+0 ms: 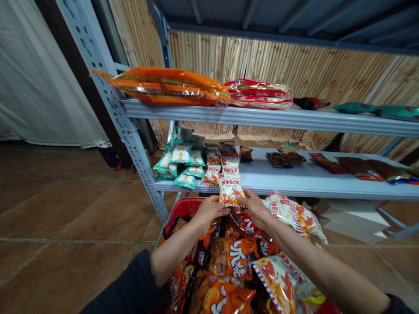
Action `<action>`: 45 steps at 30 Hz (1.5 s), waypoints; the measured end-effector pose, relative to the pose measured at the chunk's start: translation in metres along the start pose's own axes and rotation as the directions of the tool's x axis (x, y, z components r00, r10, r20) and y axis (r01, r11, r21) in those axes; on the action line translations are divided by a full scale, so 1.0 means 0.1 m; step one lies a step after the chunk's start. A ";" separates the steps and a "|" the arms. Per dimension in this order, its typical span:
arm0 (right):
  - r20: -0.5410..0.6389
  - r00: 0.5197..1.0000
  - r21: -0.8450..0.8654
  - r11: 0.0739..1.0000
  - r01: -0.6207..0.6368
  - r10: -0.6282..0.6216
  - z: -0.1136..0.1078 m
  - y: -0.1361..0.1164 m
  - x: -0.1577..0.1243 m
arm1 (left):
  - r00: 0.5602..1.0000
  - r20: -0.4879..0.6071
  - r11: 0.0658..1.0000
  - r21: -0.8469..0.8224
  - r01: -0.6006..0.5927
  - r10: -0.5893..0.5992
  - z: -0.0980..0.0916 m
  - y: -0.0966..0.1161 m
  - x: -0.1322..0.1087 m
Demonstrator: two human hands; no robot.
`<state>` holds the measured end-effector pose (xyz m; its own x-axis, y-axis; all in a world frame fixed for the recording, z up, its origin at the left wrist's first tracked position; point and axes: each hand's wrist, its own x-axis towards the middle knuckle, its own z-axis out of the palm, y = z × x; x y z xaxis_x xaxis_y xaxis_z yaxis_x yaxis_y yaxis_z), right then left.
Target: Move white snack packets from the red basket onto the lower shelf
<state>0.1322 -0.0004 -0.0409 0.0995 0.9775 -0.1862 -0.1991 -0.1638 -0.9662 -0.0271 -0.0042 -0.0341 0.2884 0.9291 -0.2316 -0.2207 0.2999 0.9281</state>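
A white snack bag (pixel 231 188) with red lettering and a striped lower edge is held between my two hands at the front of the lower shelf (pixel 278 187). The fingers of my left hand (pixel 208 212) close on its lower left corner. My right hand (pixel 257 208) grips the lower right corner. Behind it on the shelf stand similar white bags (pixel 212 175). To their left, green-and-white packets (pixel 181 153) are stacked. Below my hands, a red basket (pixel 170 218) holds orange snack bags (pixel 234 257) and a larger white bag (pixel 278 279).
Orange packs (pixel 170 85) and red packs (pixel 260 93) lie on the upper shelf (pixel 209 112). Brown packets (pixel 279 159) and dark red bags (pixel 360 168) lie farther right on the lower shelf. A perforated metal post (pixel 127 135) rises at left. White cartons (pixel 350 220) sit underneath.
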 end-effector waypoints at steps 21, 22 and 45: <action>-0.209 0.968 0.036 0.988 0.152 -0.141 0.00 -0.65 1.18 | 0.993 -0.116 0.999 -0.023 0.031 -0.034 -0.09 0.27 0.26; -0.205 0.967 0.035 0.987 0.158 -0.148 0.03 -0.67 1.27 | 0.992 -0.118 0.999 -0.022 0.037 -0.040 -0.09 0.27 0.25; -0.178 0.937 -0.057 0.954 0.296 -0.301 0.58 -0.76 2.18 | 0.981 -0.194 1.000 0.004 0.030 -0.029 -0.23 0.36 0.64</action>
<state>0.1123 0.2328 0.0020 0.3264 0.9414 0.0849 -0.1047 0.1253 -0.9866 -0.0378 0.0710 -0.0224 0.1088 0.9444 -0.3104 -0.2077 0.3269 0.9220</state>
